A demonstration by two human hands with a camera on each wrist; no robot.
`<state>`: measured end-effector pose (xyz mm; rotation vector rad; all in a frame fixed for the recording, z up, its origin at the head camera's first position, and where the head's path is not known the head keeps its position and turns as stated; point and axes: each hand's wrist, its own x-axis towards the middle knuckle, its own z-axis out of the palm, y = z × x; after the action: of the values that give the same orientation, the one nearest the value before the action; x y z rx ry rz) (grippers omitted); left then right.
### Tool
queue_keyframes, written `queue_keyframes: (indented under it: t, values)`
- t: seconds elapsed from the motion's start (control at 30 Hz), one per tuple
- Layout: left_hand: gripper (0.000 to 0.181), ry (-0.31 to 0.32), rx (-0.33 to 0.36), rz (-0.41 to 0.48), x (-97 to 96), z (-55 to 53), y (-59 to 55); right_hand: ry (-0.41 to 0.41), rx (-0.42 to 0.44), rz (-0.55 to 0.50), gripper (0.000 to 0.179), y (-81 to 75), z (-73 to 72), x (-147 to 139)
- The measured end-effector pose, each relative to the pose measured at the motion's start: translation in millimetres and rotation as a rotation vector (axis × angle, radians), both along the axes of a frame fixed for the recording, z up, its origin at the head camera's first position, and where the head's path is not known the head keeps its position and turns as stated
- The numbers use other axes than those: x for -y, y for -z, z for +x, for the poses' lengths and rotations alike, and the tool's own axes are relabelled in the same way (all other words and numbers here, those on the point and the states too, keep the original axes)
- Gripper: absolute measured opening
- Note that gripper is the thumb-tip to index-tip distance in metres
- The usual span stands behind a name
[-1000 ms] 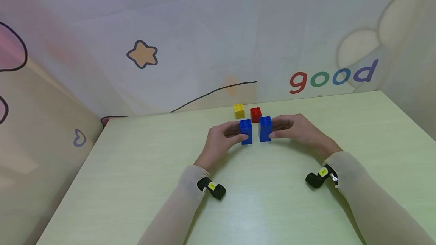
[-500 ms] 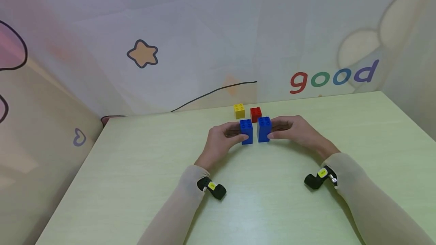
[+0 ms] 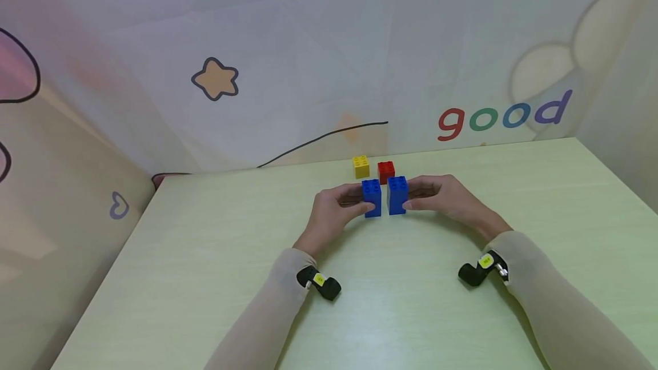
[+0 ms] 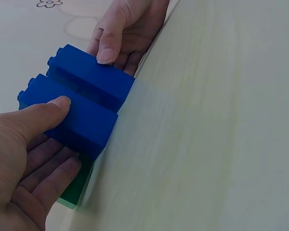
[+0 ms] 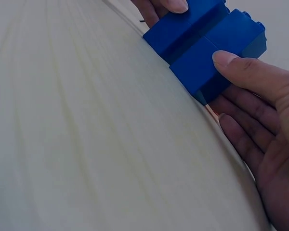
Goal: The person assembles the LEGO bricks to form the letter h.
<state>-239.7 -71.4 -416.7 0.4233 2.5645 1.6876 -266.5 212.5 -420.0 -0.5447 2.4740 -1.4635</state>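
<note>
Standing upright are two tall, stud-topped blue blocks (image 3: 372,193) (image 3: 397,196).

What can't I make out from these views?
Left wrist: part of the green piece, behind the left hand.
Right wrist: most of the left hand, cut off by the top edge.
Head: red block's lower right corner, behind the right blue block.
Right wrist: reddish sliver, too small to identify.

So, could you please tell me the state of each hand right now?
Left hand: holding the left blue block.
Right hand: holding the right blue block.
</note>
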Motion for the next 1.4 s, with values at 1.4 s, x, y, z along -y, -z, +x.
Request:
queue_keyframes:
  t: [1.4]
  values:
    - [0.05, -0.082, 0.046, 0.238, 44.9, -18.2, -3.2, 0.005, 0.002, 0.013, 0.054, 3.1, -2.6, -0.9]
